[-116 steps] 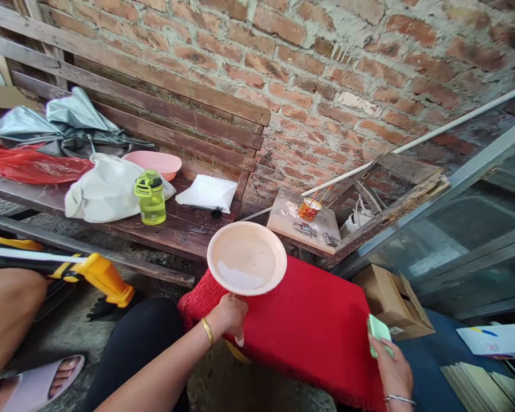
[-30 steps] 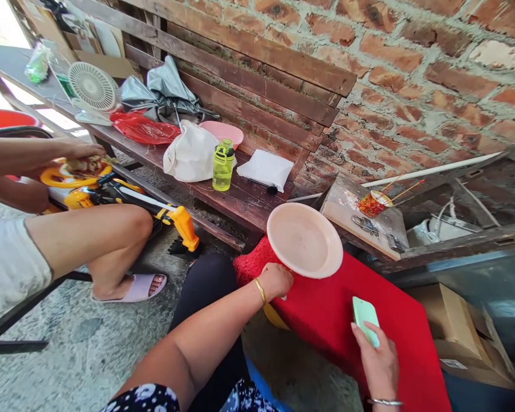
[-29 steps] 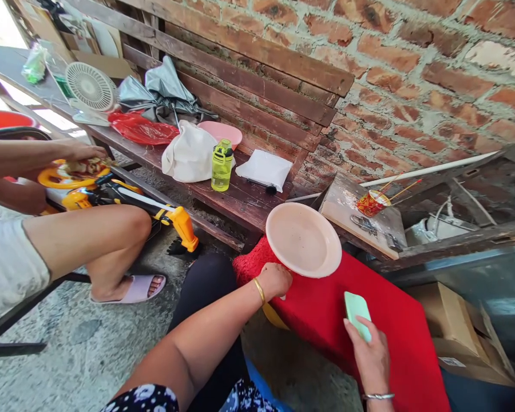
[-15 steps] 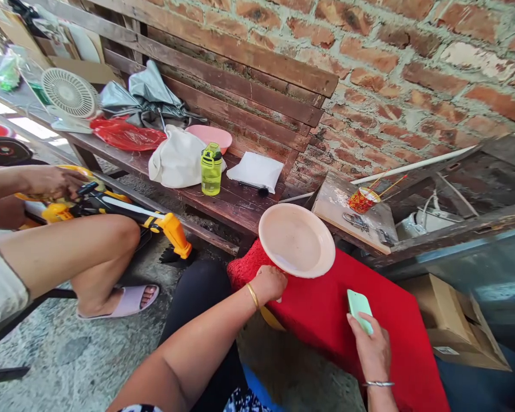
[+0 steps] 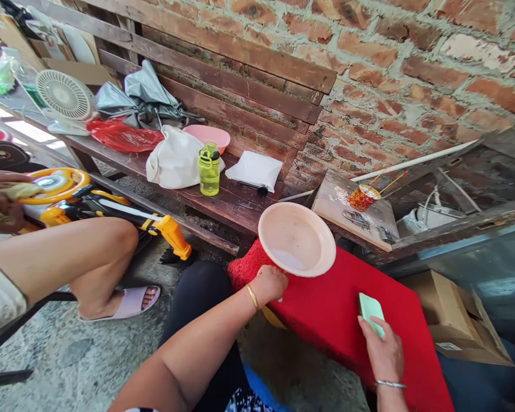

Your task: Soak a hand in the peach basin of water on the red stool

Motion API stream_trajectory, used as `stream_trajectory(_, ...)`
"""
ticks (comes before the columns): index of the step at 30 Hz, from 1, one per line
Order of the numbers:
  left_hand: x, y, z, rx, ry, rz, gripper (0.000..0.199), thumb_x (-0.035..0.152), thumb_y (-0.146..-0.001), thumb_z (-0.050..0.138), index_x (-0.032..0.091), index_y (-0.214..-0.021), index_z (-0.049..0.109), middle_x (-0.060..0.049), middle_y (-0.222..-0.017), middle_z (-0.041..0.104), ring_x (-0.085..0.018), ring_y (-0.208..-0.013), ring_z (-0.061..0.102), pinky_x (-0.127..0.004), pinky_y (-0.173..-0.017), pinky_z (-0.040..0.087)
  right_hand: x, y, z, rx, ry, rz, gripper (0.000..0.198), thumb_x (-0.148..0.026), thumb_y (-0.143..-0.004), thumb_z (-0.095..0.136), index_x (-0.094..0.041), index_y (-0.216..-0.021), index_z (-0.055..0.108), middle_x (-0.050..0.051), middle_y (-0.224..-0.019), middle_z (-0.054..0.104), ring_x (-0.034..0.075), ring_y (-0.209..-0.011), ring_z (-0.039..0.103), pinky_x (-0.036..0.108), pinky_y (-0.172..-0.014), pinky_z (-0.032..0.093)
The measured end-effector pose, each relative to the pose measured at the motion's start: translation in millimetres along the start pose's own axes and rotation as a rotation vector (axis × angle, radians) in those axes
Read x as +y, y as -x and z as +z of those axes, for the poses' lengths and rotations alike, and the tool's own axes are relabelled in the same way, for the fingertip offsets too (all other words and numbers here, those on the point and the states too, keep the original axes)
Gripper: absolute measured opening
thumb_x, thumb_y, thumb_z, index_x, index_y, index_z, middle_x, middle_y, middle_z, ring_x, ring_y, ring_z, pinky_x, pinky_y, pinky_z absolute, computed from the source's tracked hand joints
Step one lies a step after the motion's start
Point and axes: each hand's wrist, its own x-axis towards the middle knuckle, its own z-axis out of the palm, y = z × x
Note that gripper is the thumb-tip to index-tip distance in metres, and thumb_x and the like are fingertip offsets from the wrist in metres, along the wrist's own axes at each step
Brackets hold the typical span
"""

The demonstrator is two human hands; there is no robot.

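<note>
My left hand (image 5: pixel 271 283), with a gold bangle on its wrist, is closed at the near edge of a table covered with red cloth (image 5: pixel 317 312). What its fingers grip is hidden, and a small pale bit shows beneath them. Just behind it stands a pale pink basin (image 5: pixel 298 237) with some water in it. On the right, my right hand (image 5: pixel 381 343) is closed around a flat mint-green block with rounded ends (image 5: pixel 372 313), shaped like a brush back. The block is over the red cloth; its underside is hidden.
A wooden bench (image 5: pixel 236 209) bears a green bottle (image 5: pixel 209 171), a white bag (image 5: pixel 174 157) and a fan (image 5: pixel 64 94). At left, another person's hands (image 5: pixel 2 200) hold a cloth by a yellow toy steering wheel (image 5: pixel 55 186). A cardboard box (image 5: pixel 444 317) stands right.
My right hand has slid a little to the right with the mint-green block. My left hand stays in place. The other person's hands have moved left, and a cloth now shows in them.
</note>
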Motion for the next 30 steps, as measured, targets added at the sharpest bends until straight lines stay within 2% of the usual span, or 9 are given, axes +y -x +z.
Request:
stream_trajectory(3,1.0,-0.1,-0.5,-0.009,0.005,0.013,0.061,0.034,-0.075,0.087,0.014,-0.129,0.067,-0.023,-0.126,0.069,-0.036,-0.113,0.067,-0.053,-0.095,0.053,4.9,32.4,-4.7,-0.013,-0.075,-0.088,0.082,-0.091,-0.066,0.055,-0.02,-0.104,0.072,0.01,-0.089,0.061,0.033,-0.085,0.059,0.052,-0.082,0.051)
stream_trajectory(9,-1.3,2.7,-3.6,-0.016,-0.033,0.019,0.06,0.029,-0.076,0.084,0.017,-0.132,0.065,-0.02,-0.128,0.069,-0.035,-0.121,0.062,-0.047,-0.099,0.05,-39.7,117.0,30.4,-0.245,-0.23,-0.566,0.057,-0.078,-0.085,0.053,-0.028,-0.102,0.072,0.01,-0.104,0.065,0.029,-0.099,0.063,0.046,-0.091,0.053)
stream_trajectory(11,-1.9,3.0,-4.4,-0.016,-0.053,0.013,0.06,0.031,-0.076,0.084,0.019,-0.132,0.065,-0.019,-0.128,0.069,-0.035,-0.122,0.062,-0.044,-0.098,0.05,-34.3,114.8,28.2,-0.232,-0.215,-0.56,0.058,-0.08,-0.084,0.052,-0.028,-0.102,0.072,0.009,-0.104,0.066,0.029,-0.099,0.064,0.046,-0.091,0.053)
stream_trajectory(16,-0.3,1.5,-4.3,-0.012,-0.032,0.013,0.06,0.03,-0.076,0.085,0.017,-0.132,0.066,-0.02,-0.128,0.069,-0.035,-0.12,0.062,-0.043,-0.098,0.05,23.2,71.6,-12.2,-0.074,-0.119,-0.17,0.079,-0.093,-0.067,0.051,-0.025,-0.103,0.069,0.013,-0.098,0.066,0.036,-0.098,0.064,0.052,-0.089,0.052)
stream_trajectory(19,1.1,0.9,-4.4,-0.023,-0.013,0.003,0.061,0.026,-0.075,0.085,0.017,-0.132,0.065,-0.02,-0.128,0.069,-0.036,-0.119,0.063,-0.046,-0.099,0.05,29.1,68.0,-25.3,-0.008,-0.064,-0.063,0.079,-0.093,-0.066,0.051,-0.025,-0.101,0.07,0.014,-0.097,0.064,0.04,-0.099,0.063,0.055,-0.087,0.051)
stream_trajectory(21,1.4,1.4,-4.9,-0.026,-0.022,0.004,0.059,0.024,-0.076,0.084,0.018,-0.132,0.066,-0.019,-0.127,0.07,-0.036,-0.119,0.063,-0.047,-0.099,0.049,11.8,82.8,-18.4,-0.046,-0.127,-0.135,0.076,-0.091,-0.068,0.054,-0.025,-0.102,0.07,0.012,-0.098,0.064,0.037,-0.097,0.064,0.052,-0.087,0.053)
stream_trajectory(26,0.2,5.6,-7.0,-0.019,-0.056,0.01,0.058,0.027,-0.076,0.085,0.017,-0.13,0.067,-0.02,-0.127,0.07,-0.035,-0.121,0.063,-0.045,-0.099,0.05,-33.5,127.1,18.1,-0.253,-0.231,-0.513,0.057,-0.078,-0.084,0.053,-0.028,-0.102,0.071,0.008,-0.102,0.066,0.028,-0.097,0.067,0.042,-0.086,0.056)
stream_trajectory(28,-0.6,6.5,-6.8,-0.004,-0.052,0.007,0.059,0.029,-0.076,0.085,0.017,-0.131,0.066,-0.02,-0.127,0.07,-0.035,-0.121,0.063,-0.044,-0.1,0.05,-24.1,128.9,20.0,-0.249,-0.199,-0.551,0.055,-0.078,-0.085,0.053,-0.029,-0.102,0.072,0.008,-0.103,0.067,0.028,-0.097,0.067,0.042,-0.086,0.057)
stream_trajectory(30,-1.2,5.5,-5.4,0.012,-0.042,0.01,0.059,0.03,-0.076,0.085,0.017,-0.131,0.066,-0.02,-0.126,0.07,-0.035,-0.121,0.063,-0.044,-0.099,0.05,2.5,121.6,10.4,-0.205,-0.178,-0.483,0.059,-0.08,-0.081,0.056,-0.027,-0.103,0.072,0.008,-0.103,0.068,0.029,-0.097,0.068,0.043,-0.086,0.057)
